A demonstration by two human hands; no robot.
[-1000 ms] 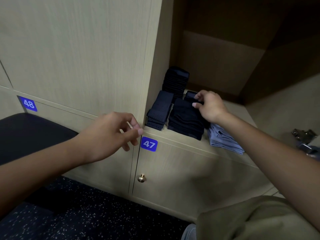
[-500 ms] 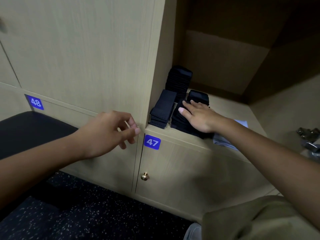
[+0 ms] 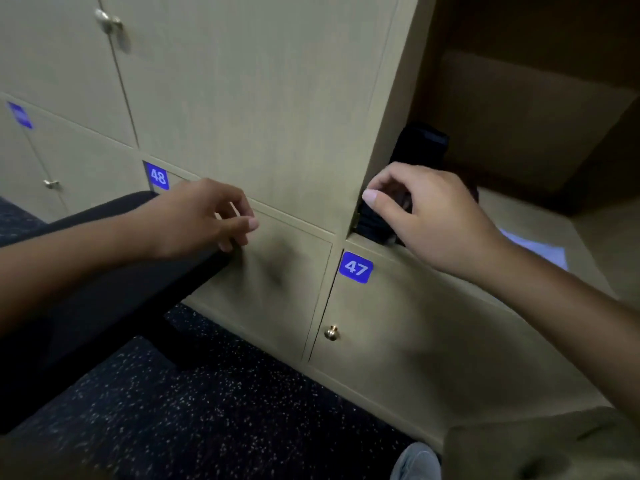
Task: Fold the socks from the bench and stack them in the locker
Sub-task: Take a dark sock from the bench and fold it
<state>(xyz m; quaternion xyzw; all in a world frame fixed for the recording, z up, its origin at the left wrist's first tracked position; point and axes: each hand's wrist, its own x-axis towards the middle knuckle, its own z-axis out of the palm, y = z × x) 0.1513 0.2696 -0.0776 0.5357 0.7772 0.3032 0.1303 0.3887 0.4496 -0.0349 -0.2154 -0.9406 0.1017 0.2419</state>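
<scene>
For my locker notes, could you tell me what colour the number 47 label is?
Blue with white digits, on the number 47 label; head view.

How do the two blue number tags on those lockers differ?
The 47 tag sits on the door right below the open locker, while the 48 tag sits further left, behind the black bench. The 47 tag shows whole and looks larger, being nearer the camera; the bench hides the bottom edge of the 48 tag. Both are blue squares with white digits.
</scene>
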